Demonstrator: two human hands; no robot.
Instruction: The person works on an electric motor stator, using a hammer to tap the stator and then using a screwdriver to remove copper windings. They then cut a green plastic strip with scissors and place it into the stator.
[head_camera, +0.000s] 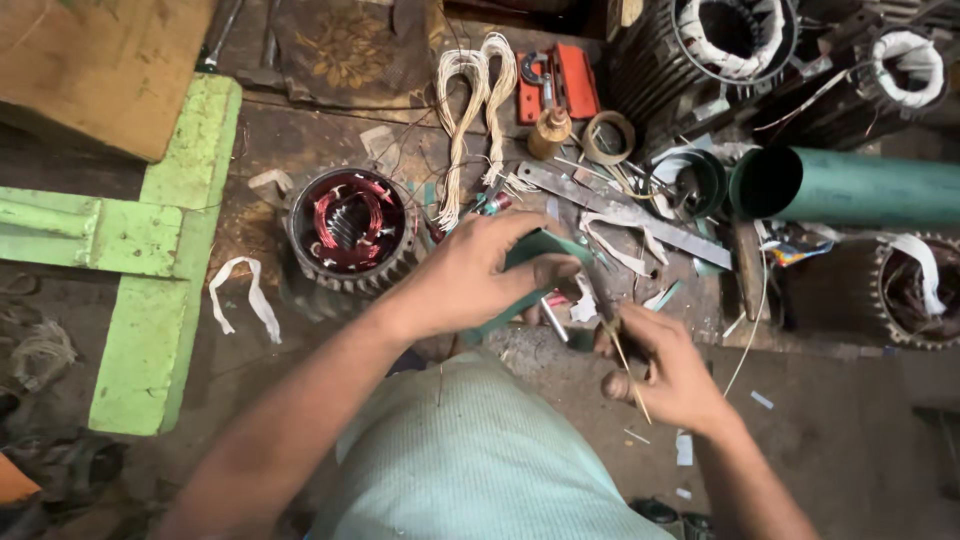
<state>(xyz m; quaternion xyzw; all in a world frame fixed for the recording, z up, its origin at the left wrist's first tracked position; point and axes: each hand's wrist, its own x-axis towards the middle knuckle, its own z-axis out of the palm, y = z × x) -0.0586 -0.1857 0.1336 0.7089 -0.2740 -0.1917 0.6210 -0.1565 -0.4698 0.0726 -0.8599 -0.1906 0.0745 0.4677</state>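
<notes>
Both forearms come in from the bottom and angle toward each other. Left hand (470, 275) is out front, palm down, fingers curled over and the thumb tucked along the side in a clamp. Right hand (665, 370) sits lower and closer to the body, fingers bunched in a tight pinch, wrist bent inward.

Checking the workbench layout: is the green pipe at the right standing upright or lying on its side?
Lying on its side. The green pipe stretches flat toward the right edge, its dark open mouth facing left.

Head camera looks steeply down, close over a cluttered workbench (330, 140)
</notes>
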